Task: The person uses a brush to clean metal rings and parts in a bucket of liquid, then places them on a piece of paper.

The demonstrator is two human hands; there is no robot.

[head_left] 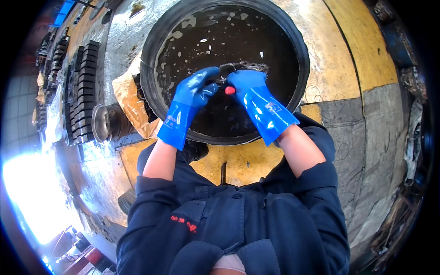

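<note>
Both gloved hands, left hand point(196, 89); right hand point(245, 82), over black basin point(151, 46)

Workshop floor around the basin

A row of dark ribbed metal blocks point(85, 91) lies far left, a grey metal cylinder point(104, 123) just beside them, crumpled brown paper point(130, 103) near it, on yellow-painted concrete floor point(339, 55).

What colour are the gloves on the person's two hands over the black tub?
Bright blue gloves, seen best in the head view.
</note>
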